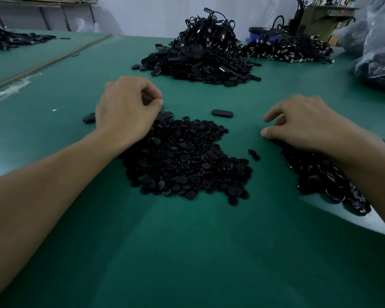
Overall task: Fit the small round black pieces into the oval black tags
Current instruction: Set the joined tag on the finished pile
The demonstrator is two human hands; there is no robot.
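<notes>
An oval tag [222, 113] lies between left hand [126, 112] and right hand [302, 123].

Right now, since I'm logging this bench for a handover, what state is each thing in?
Round pieces, loose pile between the hands.
Tag pile, heaped under the right wrist.
Lone tag, lying flat, untouched.
Left hand, fingers curled at the far edge of the round pieces; grip unclear.
Right hand, loosely curled, resting on the tag pile, thumb and forefinger apart.
Far heap, piled high, untouched.
</notes>
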